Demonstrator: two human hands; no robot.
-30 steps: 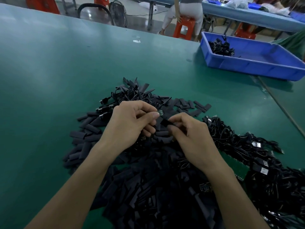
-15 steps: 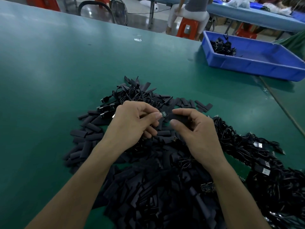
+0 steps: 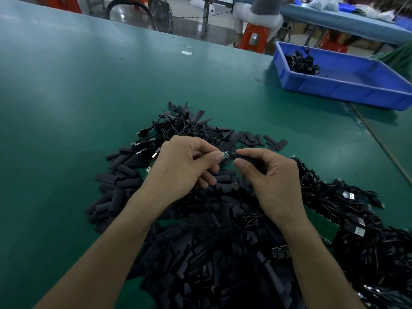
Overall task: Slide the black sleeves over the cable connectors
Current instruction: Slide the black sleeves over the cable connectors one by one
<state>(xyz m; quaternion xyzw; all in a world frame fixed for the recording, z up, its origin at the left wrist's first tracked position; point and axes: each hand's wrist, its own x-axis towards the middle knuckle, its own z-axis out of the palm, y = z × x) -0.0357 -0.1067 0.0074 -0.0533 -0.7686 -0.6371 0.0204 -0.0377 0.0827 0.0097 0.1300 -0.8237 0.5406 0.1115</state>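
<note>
Up close: black sleeves point(image 3: 200, 253) are heaped loose on the green table point(image 3: 66, 97), spread under and around both forearms.
Right side: coiled black cables point(image 3: 356, 219) with USB plugs are piled just beside the heap.
Left hand point(image 3: 185, 166): fingers are curled; a small connector point(image 3: 226, 154) is pinched between thumb and forefinger, tip pointed right.
Right hand point(image 3: 274, 181): fingers are curled; one held sleeve point(image 3: 247, 157) is pinched between thumb and forefinger, end faced toward the connector.
Sleeve vs connector: both are held above the heap, ends just beside each other; whether the tip is inside yet cannot be told.
Behind hands: a cable bundle point(image 3: 178, 128) is tangled with flat sleeves, plugs stuck out left.
Far right: a blue bin point(image 3: 345, 90) is set on the table, well apart, with finished cables point(image 3: 301, 63) in its far left corner.
Background: a person point(image 3: 256, 12) is seated on an orange stool point(image 3: 254, 39).
</note>
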